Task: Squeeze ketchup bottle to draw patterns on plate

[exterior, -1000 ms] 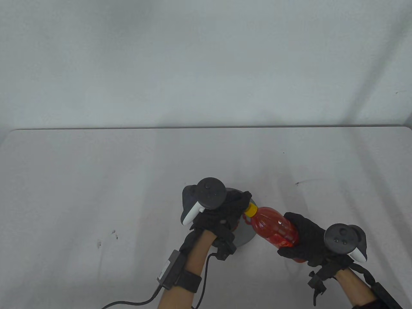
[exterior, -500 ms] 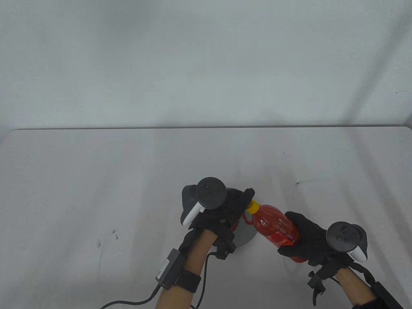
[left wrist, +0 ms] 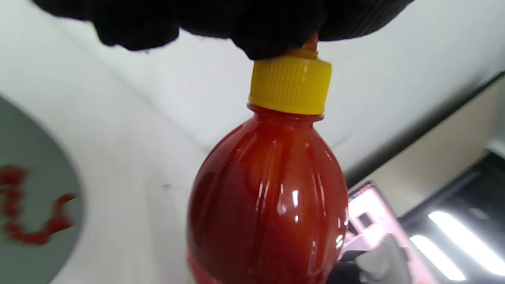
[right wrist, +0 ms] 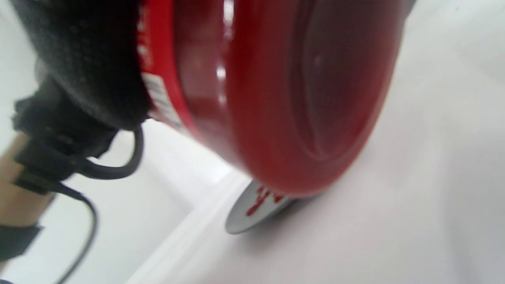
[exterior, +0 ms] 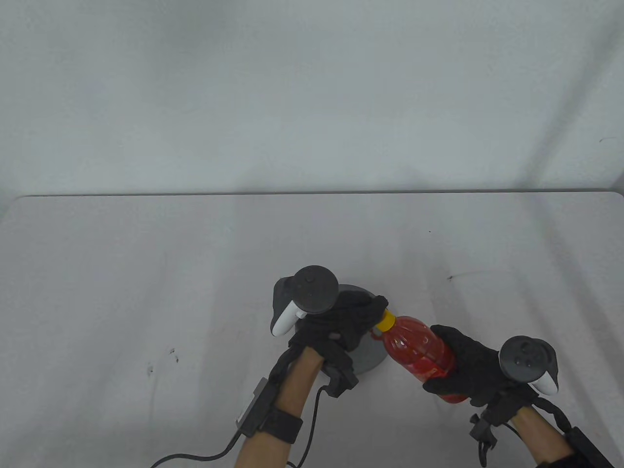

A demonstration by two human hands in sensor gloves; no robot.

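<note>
Now right hand (exterior: 468, 363) grips ketchup bottle (exterior: 417, 348); left hand (exterior: 341, 324) fingertips pinch its nozzle

A pale grey tabletop (exterior: 146, 273) with a few dark specks meets a plain, softly shadowed white wall (exterior: 312, 97).
</note>
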